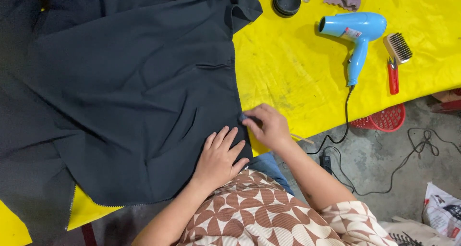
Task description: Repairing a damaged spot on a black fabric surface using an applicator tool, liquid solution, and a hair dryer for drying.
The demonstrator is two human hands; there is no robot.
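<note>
A large dark fabric piece [129,92] lies spread over a yellow table [288,68]. My left hand [218,159] rests flat on the fabric near its front right corner, fingers apart. My right hand [269,126] is at the fabric's right edge, with fingertips pinched on a small dark object [243,117] against the hem. What that object is cannot be made out.
A blue hair dryer [357,35] lies on the table at the right, its cord trailing to the floor. Beside it are a wooden brush [398,48] and red snips [393,75]. A black round tin [286,2] sits at the back. A red basket [384,119] stands below the table edge.
</note>
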